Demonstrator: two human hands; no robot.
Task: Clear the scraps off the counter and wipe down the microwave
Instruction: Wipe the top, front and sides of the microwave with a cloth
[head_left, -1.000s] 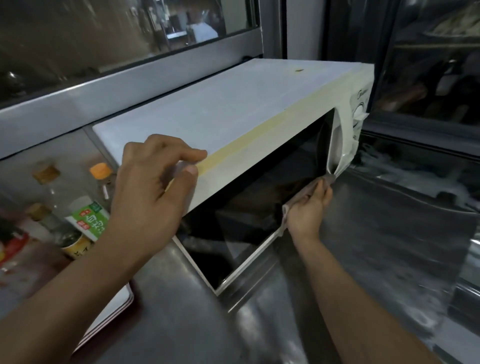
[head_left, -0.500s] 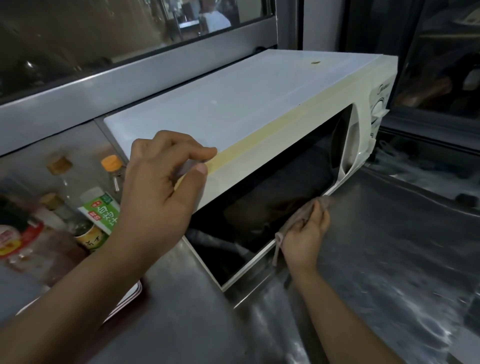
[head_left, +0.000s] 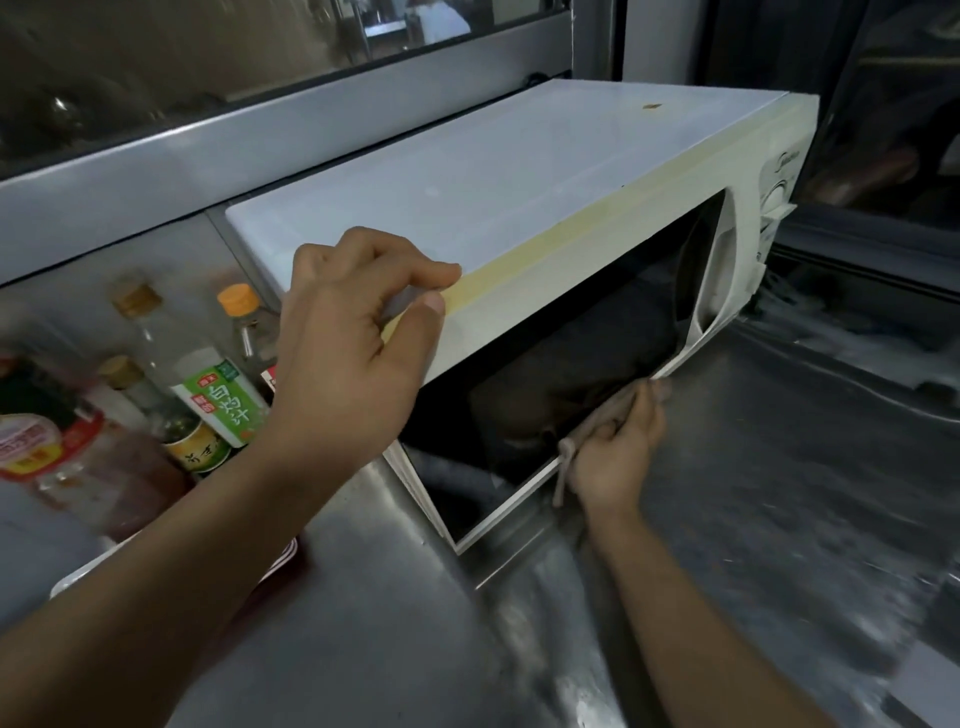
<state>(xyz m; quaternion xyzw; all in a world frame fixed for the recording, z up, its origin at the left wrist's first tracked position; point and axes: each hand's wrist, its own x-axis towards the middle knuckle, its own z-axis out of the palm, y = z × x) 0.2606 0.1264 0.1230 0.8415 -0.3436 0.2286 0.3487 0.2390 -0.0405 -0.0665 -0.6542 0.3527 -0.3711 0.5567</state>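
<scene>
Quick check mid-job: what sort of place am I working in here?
Most likely a kitchen, perhaps a commercial one. A white microwave sits on a stainless steel counter, with sauce bottles crowded beside it. The right hand holds a cloth at the microwave's lower front edge.

Dim scene, wide-angle bending at edges; bottles (head_left: 156, 374) at left blurred; counter (head_left: 779, 519) shows glare.

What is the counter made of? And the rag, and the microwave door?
The counter looks like stainless steel: grey, shiny, with streaky reflections. The rag in the right hand seems soft woven cloth, since it bunches and dangles. The microwave door looks like dark glass, mirror-like, in a white frame, probably plastic.
</scene>
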